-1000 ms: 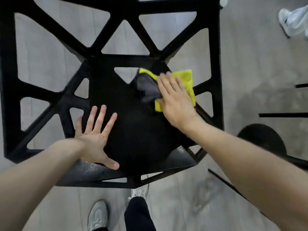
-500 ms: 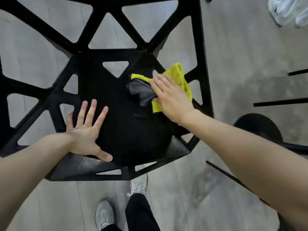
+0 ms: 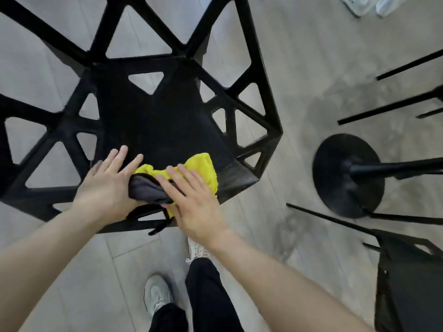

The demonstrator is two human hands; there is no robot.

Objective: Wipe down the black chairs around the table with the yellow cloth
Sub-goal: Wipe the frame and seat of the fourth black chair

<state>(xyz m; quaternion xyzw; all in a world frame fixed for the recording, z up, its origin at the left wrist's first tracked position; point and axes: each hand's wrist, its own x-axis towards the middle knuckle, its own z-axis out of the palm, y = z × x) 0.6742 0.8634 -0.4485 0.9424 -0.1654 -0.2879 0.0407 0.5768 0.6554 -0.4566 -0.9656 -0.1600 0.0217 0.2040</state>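
**Inspector:** Head view, report the cloth and both hands.

**Operator:** I see the yellow cloth (image 3: pixel 202 170) at the front edge of the black chair (image 3: pixel 165 121) seat, part of it folded over to show a grey underside, a black loop hanging off the front edge. My right hand (image 3: pixel 191 200) lies flat on it, fingers straight and spread, pressing, not curled round it. My left hand (image 3: pixel 109 182) rests beside it, fingers extended on the seat, its thumb side touching the grey fold; I cannot tell whether the thumb pinches the fabric.

**Inspector:** What has changed?

**Operator:** Half a second ago the cloth sat at the seat's right edge, toward the back, and my left hand was apart from it at the left. The cloth has come forward to the front edge and the hands have met.

**Inspector:** Meaning?

**Operator:** I judge one pass across the seat is done. The frame struts look untouched, and a second chair (image 3: pixel 407 283) stands at the right, beside a round pedestal base (image 3: pixel 345 176).
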